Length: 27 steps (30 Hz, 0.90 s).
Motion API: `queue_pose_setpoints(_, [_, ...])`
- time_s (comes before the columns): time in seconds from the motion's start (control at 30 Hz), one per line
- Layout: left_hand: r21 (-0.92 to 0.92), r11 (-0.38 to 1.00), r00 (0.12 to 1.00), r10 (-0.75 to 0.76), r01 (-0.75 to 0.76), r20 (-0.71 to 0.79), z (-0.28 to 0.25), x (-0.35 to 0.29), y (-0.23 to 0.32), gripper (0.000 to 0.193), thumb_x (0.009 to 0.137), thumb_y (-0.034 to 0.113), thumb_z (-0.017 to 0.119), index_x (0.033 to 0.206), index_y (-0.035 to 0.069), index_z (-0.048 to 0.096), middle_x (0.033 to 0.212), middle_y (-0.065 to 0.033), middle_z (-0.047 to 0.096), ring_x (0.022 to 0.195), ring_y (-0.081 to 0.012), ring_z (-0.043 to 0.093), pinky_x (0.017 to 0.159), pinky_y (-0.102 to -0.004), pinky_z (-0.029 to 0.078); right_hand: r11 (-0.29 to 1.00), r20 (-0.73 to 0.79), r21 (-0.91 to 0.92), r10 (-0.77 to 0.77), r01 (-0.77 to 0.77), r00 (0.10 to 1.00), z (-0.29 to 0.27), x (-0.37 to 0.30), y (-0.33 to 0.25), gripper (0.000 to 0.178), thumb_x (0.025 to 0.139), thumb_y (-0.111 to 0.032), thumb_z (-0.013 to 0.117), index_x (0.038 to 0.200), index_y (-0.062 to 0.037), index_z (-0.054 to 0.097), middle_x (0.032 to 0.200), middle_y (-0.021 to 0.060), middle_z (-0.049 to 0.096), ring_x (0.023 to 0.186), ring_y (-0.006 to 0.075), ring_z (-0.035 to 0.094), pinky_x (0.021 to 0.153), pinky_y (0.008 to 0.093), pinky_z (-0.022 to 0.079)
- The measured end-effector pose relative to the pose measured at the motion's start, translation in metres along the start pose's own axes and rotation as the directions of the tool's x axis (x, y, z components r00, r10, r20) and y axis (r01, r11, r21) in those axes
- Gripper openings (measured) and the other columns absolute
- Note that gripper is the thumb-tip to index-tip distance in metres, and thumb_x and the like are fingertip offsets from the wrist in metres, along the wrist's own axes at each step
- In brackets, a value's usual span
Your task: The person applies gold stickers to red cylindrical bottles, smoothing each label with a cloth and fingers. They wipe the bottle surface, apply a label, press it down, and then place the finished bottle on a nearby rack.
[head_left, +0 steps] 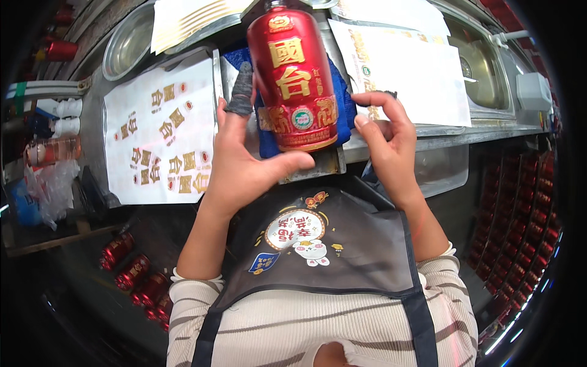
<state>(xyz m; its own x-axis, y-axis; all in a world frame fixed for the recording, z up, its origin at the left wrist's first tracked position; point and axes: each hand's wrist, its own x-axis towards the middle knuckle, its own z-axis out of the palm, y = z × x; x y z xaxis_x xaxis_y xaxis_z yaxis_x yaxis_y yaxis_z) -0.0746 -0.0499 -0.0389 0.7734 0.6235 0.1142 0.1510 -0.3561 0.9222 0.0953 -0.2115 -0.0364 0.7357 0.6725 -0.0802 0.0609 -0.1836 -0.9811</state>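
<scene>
A red bottle [292,73] with gold lettering and a small green-and-white round mark lies on a folded blue cloth [344,125], its neck pointing away from me. Along its left side rests my left hand [241,156], fingers stretched upward and thumb spread toward the bottle's base. Dark tape wraps one of its fingers. To the right of the bottle, my right hand [388,134] stands apart from it. Its index finger and thumb are bent toward the bottle with a gap between them, and another finger there also has dark tape.
White sheets with gold transfers [162,134] lie on the left, and more sheets [409,76] on the right. A metal bowl [129,46] stands far left, a sink [480,67] far right. Red bottles stand in racks [516,214] at right and on the lower left floor [131,269].
</scene>
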Motion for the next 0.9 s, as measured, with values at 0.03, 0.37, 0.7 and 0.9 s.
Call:
queue_pose_setpoints(0.03, [0.127, 0.991, 0.999, 0.045, -0.047, 0.022, 0.002, 0.001, 0.008, 0.111, 0.058, 0.045, 0.095, 0.144, -0.003, 0.043, 0.135, -0.019, 0.059, 0.132, -0.0343, 0.051, 0.122, -0.0547, 0.011, 0.995, 0.016, -0.09, -0.034, 0.035, 0.999, -0.003, -0.004, 0.0, 0.025, 0.088, -0.007, 0.066, 0.113, -0.0043, 0.07, 0.09, 0.0008, 0.052, 0.061, 0.0042, 0.043, 0.057, 0.0215, 0.036])
queue_pose_setpoints(0.37, [0.027, 0.999, 0.999, -0.019, 0.019, 0.029, 0.007, 0.006, 0.001, 0.091, 0.062, 0.026, 0.094, 0.136, 0.0, 0.048, 0.128, -0.0167, 0.06, 0.124, -0.0324, 0.055, 0.115, -0.0447, 0.033, 0.889, 0.231, -0.331, -0.25, 0.318, 0.94, 0.009, -0.022, 0.0, 0.06, 0.094, -0.024, 0.066, 0.15, -0.0139, 0.049, 0.085, 0.0159, 0.047, 0.068, 0.026, 0.043, 0.064, 0.0333, 0.043])
queue_pose_setpoints(0.7, [-0.307, 0.929, 0.976, -0.216, 0.208, 0.011, 0.013, 0.014, 0.023, 0.094, 0.076, 0.009, 0.084, 0.151, -0.005, 0.03, 0.147, -0.0172, 0.047, 0.137, -0.0251, 0.045, 0.113, -0.038, 0.038, 0.905, 0.266, -0.292, -0.235, 0.31, 0.935, -0.001, -0.028, 0.001, 0.055, 0.092, -0.019, 0.066, 0.144, -0.0081, 0.055, 0.084, 0.013, 0.051, 0.074, 0.0243, 0.042, 0.067, 0.0329, 0.042])
queue_pose_setpoints(0.9, [-0.257, 0.959, 0.986, -0.143, 0.118, -0.084, 0.022, 0.014, 0.023, 0.064, 0.08, 0.013, 0.086, 0.128, -0.004, 0.049, 0.123, -0.0145, 0.062, 0.113, -0.0188, 0.061, 0.096, -0.0328, 0.051, 0.985, 0.249, -0.147, -0.05, 0.089, 0.967, 0.0, -0.027, 0.003, 0.055, 0.09, -0.013, 0.067, 0.144, -0.0088, 0.056, 0.092, 0.0096, 0.05, 0.075, 0.016, 0.045, 0.068, 0.0284, 0.042])
